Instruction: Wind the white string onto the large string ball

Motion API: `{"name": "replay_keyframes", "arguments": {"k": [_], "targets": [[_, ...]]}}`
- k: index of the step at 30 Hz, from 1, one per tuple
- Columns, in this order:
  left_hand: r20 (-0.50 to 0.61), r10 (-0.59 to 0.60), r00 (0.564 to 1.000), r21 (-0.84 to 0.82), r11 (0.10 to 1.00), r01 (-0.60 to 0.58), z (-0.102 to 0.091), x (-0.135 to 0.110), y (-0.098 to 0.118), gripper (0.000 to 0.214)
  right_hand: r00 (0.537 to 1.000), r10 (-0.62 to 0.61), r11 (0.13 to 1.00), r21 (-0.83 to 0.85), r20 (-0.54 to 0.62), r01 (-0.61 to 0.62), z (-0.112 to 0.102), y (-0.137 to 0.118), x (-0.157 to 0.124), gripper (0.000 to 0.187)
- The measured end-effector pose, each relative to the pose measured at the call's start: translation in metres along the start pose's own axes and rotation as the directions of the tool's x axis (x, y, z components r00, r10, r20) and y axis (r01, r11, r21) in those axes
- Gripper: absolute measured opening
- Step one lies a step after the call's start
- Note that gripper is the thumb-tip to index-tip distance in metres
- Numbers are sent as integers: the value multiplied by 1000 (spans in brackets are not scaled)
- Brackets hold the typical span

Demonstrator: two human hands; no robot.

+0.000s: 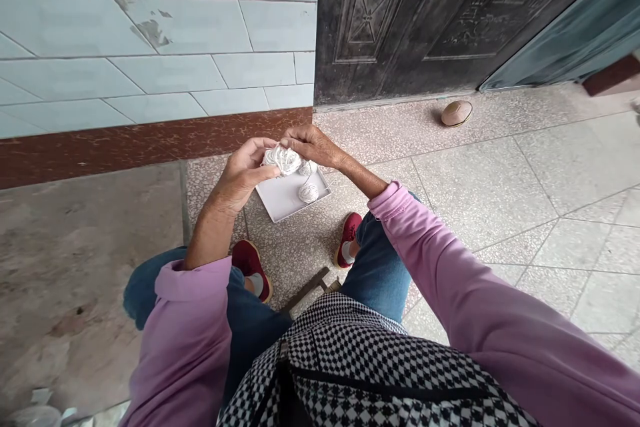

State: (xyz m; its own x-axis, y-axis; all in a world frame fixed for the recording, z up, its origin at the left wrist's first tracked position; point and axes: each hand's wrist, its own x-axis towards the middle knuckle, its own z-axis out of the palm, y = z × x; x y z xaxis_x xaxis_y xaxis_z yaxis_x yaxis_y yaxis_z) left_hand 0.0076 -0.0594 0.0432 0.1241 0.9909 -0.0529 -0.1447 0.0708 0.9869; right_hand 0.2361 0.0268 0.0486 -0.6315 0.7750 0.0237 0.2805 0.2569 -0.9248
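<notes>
So, my left arm bends up, and my left hand (243, 175) curls half-closed around the white yarn (283, 161), ahead at twelve o'clock. My right hand (316, 145) reaches in from four o'clock, finger and thumb pinching the yarn's top edge.

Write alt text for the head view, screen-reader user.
A person's left hand holds a white yarn bundle while the right hand pinches at its edge. Below, a pale tray with a smaller yarn ball inside rests on speckled flooring, ahead of the person's red shoes.
</notes>
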Motion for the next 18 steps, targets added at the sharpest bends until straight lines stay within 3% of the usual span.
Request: {"name": "replay_keyframes", "arguments": {"k": [6,8,11,14,18], "targets": [[-204,67,977,-88,992,-86,-3,8,-3,61,986,-79,997,0,147,80,21,21,-3,38],[-279,75,957,-24,996,-85,-7,10,-4,60,968,-100,995,5,229,102,26,19,-5,32],[-336,114,935,200,979,-47,-13,11,-7,54,944,-104,994,8,312,107,28,9,-7,31],[-292,134,947,383,924,-13,-16,7,-10,47,953,-73,997,20,296,71,22,-6,-5,33],[-144,66,987,415,910,0,-15,0,-9,54,994,-8,999,41,107,4,9,-18,1,46]]}}
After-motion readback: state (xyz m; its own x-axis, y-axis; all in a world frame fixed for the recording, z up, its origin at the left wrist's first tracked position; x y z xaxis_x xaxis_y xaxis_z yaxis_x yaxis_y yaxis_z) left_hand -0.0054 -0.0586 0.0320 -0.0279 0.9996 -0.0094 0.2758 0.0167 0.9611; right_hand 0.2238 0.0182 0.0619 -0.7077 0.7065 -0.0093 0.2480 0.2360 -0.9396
